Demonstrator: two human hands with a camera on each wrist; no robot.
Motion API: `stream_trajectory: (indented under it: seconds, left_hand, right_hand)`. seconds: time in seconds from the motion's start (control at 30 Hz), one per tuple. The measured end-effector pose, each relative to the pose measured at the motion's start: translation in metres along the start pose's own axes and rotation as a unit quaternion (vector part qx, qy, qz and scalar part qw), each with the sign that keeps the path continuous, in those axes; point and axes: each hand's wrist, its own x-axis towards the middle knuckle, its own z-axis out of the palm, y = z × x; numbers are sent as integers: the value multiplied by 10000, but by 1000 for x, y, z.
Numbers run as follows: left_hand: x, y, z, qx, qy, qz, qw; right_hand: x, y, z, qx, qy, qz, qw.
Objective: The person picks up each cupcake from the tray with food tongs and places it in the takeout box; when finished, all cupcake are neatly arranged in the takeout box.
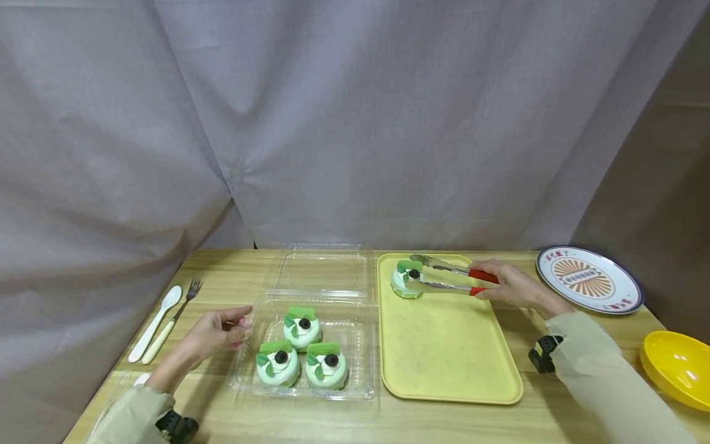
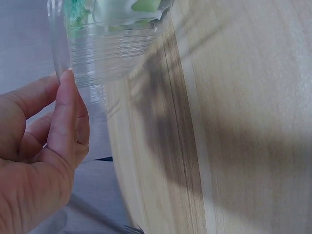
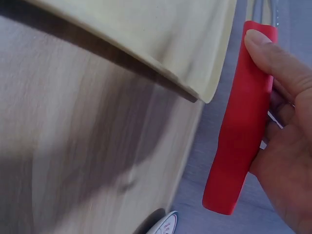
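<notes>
My right hand grips metal tongs by their red handles. The tong tips stand apart on either side of a small green cake with a dark berry on top, at the far left corner of the yellow tray. With thumb and fingertips, my left hand pinches the left rim of a clear plastic container. Inside it sit three similar cakes: one at the back, one front left and one front right. Its clear lid lies folded open behind.
A white spoon and a fork with a cream handle lie at the left of the wooden table. On the right are a patterned round plate and a yellow bowl. A grey curtain hangs behind.
</notes>
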Motion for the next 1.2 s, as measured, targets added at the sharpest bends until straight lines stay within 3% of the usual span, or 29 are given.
stream_trajectory:
  seconds: [0.23,0.57,0.97,1.2]
  left_hand:
    - [1,-2,2,3,75,-53,10000]
    - [2,-3,2,-52,41,-37,10000]
    - [2,-3,1,-54,27,-10,10000]
    - [1,-2,0,-41,35,-43,10000]
  right_hand:
    - [5,1,3,223,-320,232,9990]
    - [3,0,9,415,-351,290,9981]
    - [-12,-5,11,303,163,207,9992]
    - [-13,-35,8,479,561,-27,9973]
